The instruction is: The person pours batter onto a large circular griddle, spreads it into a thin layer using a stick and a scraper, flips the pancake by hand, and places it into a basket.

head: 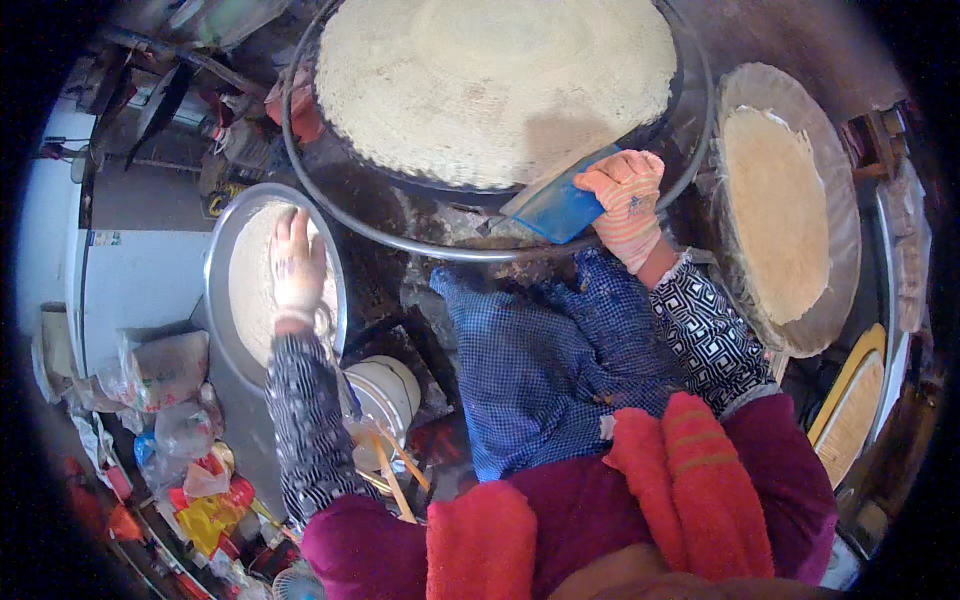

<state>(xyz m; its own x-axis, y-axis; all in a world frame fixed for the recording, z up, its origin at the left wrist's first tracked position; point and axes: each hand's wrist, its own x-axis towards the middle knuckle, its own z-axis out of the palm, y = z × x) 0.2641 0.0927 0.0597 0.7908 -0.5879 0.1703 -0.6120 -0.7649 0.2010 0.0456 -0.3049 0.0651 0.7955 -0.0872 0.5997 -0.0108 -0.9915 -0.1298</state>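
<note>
My right hand (622,202), in an orange striped knit glove, grips a blue scraper (562,199) with a pale edge. The scraper is tilted at the near right rim of a large round griddle (649,131). A wide pale sheet of batter (480,97) covers most of the griddle, with a rough outer edge. My left hand (298,262), in a whitish glove, reaches over a metal basin (217,277) of pale batter or dough (251,277). Its fingers are extended, back upward; whether they touch the mixture is hard to tell.
A metal ring (480,253) surrounds the griddle. At right stands a round tray (836,225) bearing a thin tan flatbread (780,217). A white bucket (390,382) and wooden sticks (390,480) are below the basin. Plastic bags (210,517) crowd the lower left. Blue checked cloth (540,360) covers my lap.
</note>
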